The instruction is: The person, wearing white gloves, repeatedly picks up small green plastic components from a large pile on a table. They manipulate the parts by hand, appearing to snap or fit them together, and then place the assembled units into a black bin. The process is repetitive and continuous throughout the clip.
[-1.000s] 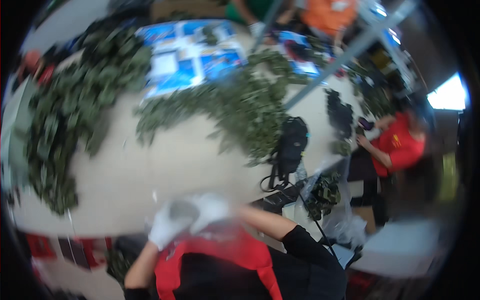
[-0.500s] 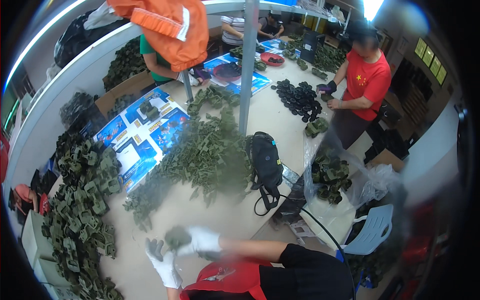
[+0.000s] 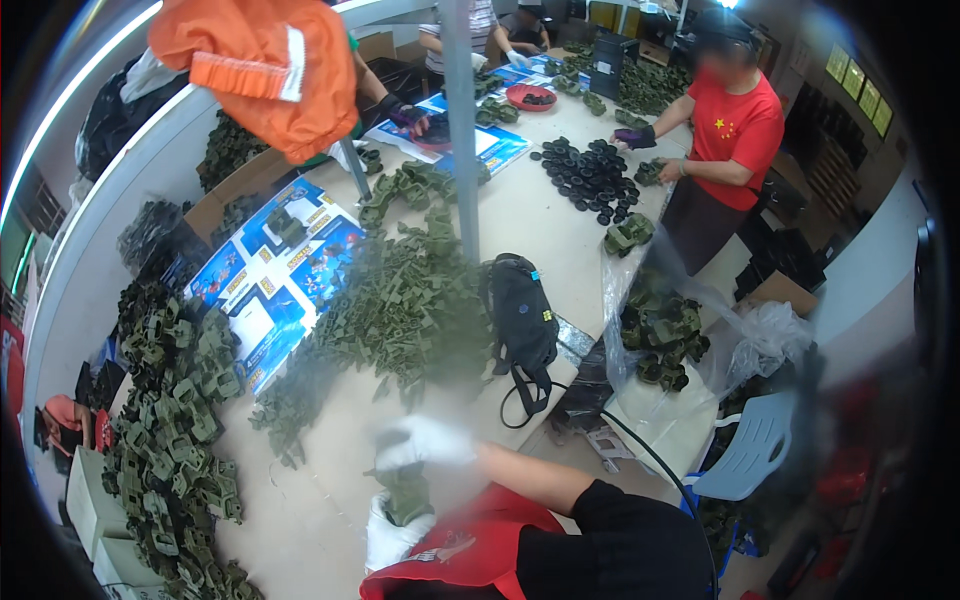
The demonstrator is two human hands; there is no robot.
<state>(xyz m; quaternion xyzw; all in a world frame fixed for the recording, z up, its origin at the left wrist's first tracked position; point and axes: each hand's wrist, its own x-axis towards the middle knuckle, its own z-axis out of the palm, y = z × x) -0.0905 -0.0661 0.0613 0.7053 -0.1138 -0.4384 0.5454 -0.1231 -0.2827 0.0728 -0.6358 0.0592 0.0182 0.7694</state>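
My left hand, in a white glove, is closed around the lower part of a green plastic part close to my body. Just above it is my right hand, also white-gloved, at the top end of that part. Motion and a hazy spot blur its fingers, so I cannot make out whether it grips anything. Beyond my hands lies a big heap of small green plastic pieces. Bulkier green plastic parts are piled along the left edge of the table.
A metal post rises from the table, with an orange garment hanging near it. A black bag lies right of the heap. Across the table, a person in a red shirt handles parts beside black round pieces. A blue-grey chair stands at right.
My right hand has moved up and slightly right. My left hand has shifted right and now holds the green part upright, which was beside my right hand before. The view has tilted slightly.
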